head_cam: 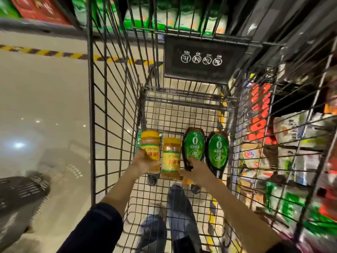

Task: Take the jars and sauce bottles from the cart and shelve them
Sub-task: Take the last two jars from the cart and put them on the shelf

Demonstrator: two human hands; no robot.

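- Pale tiles (45, 106) floor a shop aisle, and a wire cart (113, 106) stands on them; jeans (178, 207) show through its near end.
- Left hand (145, 162) holds the lower half of a jar (150, 143), fingers curled round it, yellow lid pointing away. I cannot tell whether it is off the wire yet.
- Second jar (171, 157) lies just beside the first on the cart floor, lid away too.
- Right hand (196, 170) is at the neck end of a bottle (193, 145). Its fingers lie over the dark neck, thumb spread toward the second jar; blur hides whether they have closed.
- Second bottle (218, 150) lies flat against the first, green label up (both necks point at the person).
- The step looks like one item per hand, so the right hand should probably close fully round the neck before lifting. The wide body sits far from that grip and will likely droop.
- Both items should rise straight up, clear of the cart's tall sides, and the held jar should come away from its neighbour without knocking it.
- Farther on, a black placard (202, 57) hangs on the cart's far end, with striped tape (54, 52) on the floor to the left.
- Shelves (295, 136) packed with goods run along the right, seen through the wire, and are probably where these go. All four items are in the cart, so none is shelved yet.
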